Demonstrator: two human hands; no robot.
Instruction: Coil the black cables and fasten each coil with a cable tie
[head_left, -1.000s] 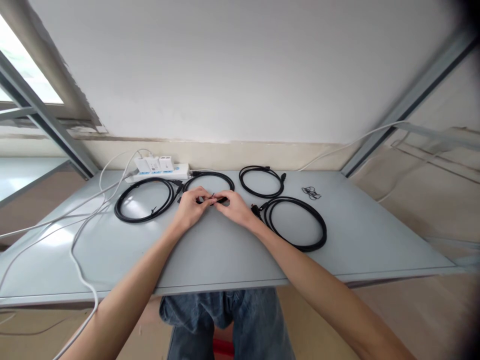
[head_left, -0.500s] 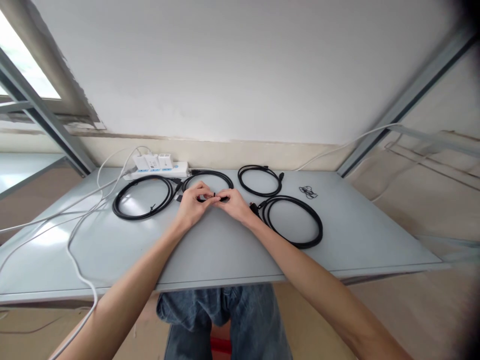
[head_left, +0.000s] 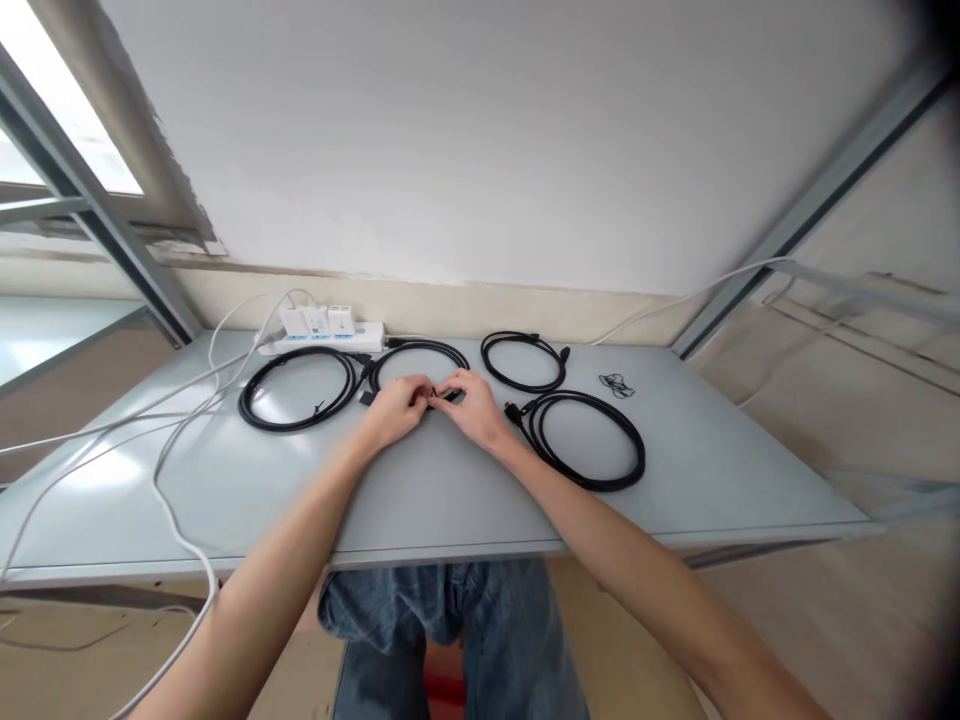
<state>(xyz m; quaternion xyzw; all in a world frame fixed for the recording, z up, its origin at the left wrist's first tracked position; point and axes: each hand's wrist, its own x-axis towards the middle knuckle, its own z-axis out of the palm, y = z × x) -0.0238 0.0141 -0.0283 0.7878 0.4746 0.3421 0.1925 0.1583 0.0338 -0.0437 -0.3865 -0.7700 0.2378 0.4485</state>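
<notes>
A coiled black cable lies at the middle back of the table, its front side partly covered by my hands. My left hand is closed in a pinch at the near edge of this coil. Right against it, my right hand pinches at the same spot, thumb and forefinger together. Between the fingertips is a thin black twist tie, mostly hidden, at the cable's strands. A flat black plug sticks out beside my left hand.
Other black cable coils lie on the left, the back right and the front right. Loose black ties sit farther right. A white power strip with chargers stands by the wall; white cords cross the left side.
My fingers have shifted slightly around the tie, and my left hand has turned more knuckles-up. The tie's upright end is now mostly covered. The whole view has moved a little.
</notes>
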